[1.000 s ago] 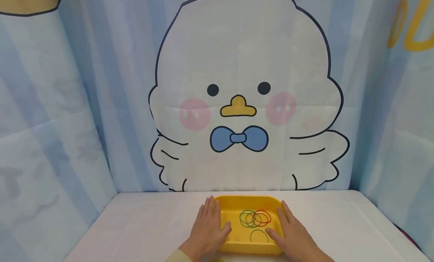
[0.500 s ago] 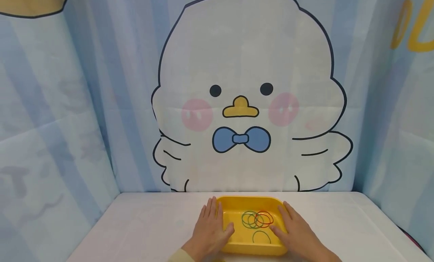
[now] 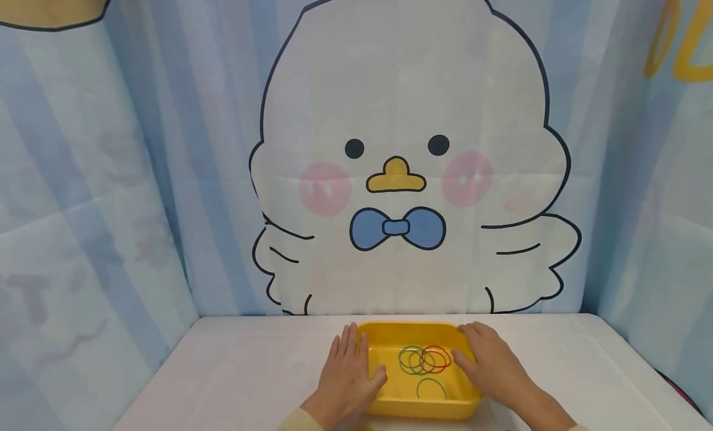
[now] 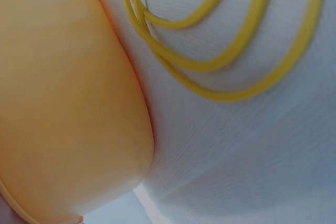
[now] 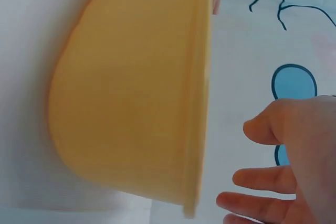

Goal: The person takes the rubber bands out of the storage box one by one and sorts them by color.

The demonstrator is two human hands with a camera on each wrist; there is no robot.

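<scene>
Tray (image 3: 414, 407), glossy yellow plastic with rounded corners and its long axis running across, lies between the hands in the head view: left hand (image 3: 348, 381) flat with straight fingers on its left rim, right hand (image 3: 492, 366) relaxed over the right rim, nearer the thin looped bands (image 3: 423, 360) just inward of its fingertips. Left wrist view shows the tray's smooth outer wall (image 4: 63, 119) on woven white cloth (image 4: 252, 161) beside yellow bands (image 4: 231, 61). Right wrist view shows the wall (image 5: 131, 108) and loosely spread fingers (image 5: 262, 179), gripping nothing.

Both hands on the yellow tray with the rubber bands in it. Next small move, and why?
Probably dip the right hand inward to pinch the red rubber band. That hand rests over the right rim of the yellow plastic tray, fingertips close to the band, while the left hand lies flat on the left rim, steadying the tray.
</scene>
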